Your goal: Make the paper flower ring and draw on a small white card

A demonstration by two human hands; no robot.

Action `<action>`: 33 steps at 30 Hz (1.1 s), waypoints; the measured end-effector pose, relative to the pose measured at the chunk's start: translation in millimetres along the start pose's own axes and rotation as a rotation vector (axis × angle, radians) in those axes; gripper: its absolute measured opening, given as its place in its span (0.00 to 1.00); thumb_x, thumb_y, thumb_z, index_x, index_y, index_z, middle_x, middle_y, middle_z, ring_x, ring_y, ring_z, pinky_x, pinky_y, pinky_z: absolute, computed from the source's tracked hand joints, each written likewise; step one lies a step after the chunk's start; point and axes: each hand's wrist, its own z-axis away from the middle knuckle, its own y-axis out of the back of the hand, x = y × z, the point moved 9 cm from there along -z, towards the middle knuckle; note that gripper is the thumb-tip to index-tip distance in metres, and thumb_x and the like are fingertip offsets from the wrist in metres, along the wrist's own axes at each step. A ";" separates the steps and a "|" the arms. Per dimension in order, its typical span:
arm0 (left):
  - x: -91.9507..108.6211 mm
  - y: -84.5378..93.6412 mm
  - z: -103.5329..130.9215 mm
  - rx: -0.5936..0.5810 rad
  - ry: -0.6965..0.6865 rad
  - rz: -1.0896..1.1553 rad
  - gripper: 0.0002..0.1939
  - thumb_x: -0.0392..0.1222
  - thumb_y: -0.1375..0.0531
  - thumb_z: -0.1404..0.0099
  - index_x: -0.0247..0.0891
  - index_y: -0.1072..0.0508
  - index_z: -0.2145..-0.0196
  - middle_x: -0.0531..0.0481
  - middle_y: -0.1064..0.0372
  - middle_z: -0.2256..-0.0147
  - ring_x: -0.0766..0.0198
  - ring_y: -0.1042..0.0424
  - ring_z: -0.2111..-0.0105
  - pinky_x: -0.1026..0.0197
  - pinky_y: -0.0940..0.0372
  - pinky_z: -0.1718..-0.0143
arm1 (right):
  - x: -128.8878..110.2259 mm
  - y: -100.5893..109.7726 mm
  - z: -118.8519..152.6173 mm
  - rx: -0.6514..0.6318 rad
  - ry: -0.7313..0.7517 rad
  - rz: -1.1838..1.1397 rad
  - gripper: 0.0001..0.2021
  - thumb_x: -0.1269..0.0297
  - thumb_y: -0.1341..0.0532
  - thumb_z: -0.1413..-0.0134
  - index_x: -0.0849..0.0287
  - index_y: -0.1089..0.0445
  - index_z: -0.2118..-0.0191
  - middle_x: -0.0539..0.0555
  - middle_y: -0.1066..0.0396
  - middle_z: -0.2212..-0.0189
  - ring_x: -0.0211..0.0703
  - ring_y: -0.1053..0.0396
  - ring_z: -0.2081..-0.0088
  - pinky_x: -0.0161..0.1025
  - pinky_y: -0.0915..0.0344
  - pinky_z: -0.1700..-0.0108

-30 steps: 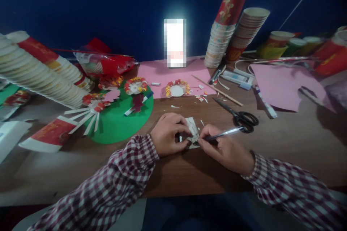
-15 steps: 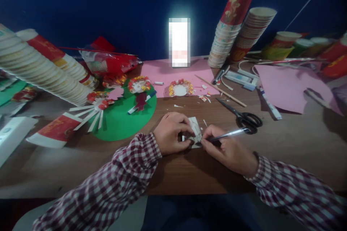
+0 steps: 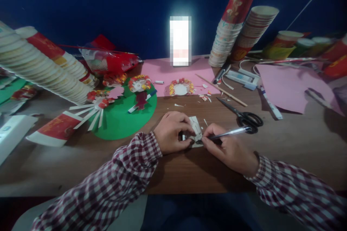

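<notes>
A small white piece of paper or card (image 3: 194, 123) with dark drawn lines lies on the brown table. My left hand (image 3: 173, 133) curls over its left side, thumb and fingertips pressing it to the tabletop. A pen (image 3: 231, 132) with a clear, shiny barrel is pinched in my right hand (image 3: 230, 149). Its tip meets the right lower edge of the paper, partly hidden by my fingers. Black-handled scissors (image 3: 245, 118) lie beyond my right hand, their blades pointing away to the left.
A green paper disc (image 3: 121, 124) and a cut red paper cup (image 3: 55, 129) lie at left. Leaning cup stacks (image 3: 230, 21) stand on both sides. Pink paper (image 3: 157, 66) bears a red-yellow ring (image 3: 170, 88) before a glowing phone (image 3: 180, 39). A wooden stick (image 3: 230, 95) lies near paper scraps (image 3: 204, 97).
The view has shifted very slightly. Both hands stay at the paper, and the pen tip has barely moved.
</notes>
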 end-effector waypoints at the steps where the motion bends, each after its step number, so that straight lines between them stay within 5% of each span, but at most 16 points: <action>1: -0.1 -0.3 -0.1 -0.004 0.001 -0.002 0.09 0.41 0.38 0.47 0.43 0.24 0.66 0.50 0.30 0.62 0.61 0.33 0.59 0.54 0.43 0.52 | -0.5 0.2 -0.1 -0.001 -0.001 0.003 0.06 0.64 0.47 0.41 0.58 0.38 0.68 0.49 0.34 0.75 0.37 0.37 0.74 0.36 0.42 0.71; 22: -0.3 -0.7 -0.4 -0.016 0.015 0.001 0.09 0.40 0.38 0.47 0.43 0.24 0.66 0.50 0.30 0.62 0.61 0.33 0.59 0.55 0.44 0.51 | -2.1 1.5 0.7 -0.017 -0.010 -0.022 0.06 0.64 0.46 0.42 0.58 0.36 0.68 0.48 0.35 0.77 0.37 0.38 0.76 0.35 0.43 0.73; 33: 0.4 0.8 0.6 0.016 -0.012 0.015 0.06 0.38 0.40 0.43 0.43 0.23 0.67 0.51 0.30 0.62 0.63 0.33 0.59 0.56 0.44 0.53 | 10.7 12.0 2.4 0.098 -0.068 -0.145 0.07 0.63 0.46 0.41 0.58 0.37 0.70 0.48 0.35 0.78 0.36 0.37 0.76 0.33 0.42 0.74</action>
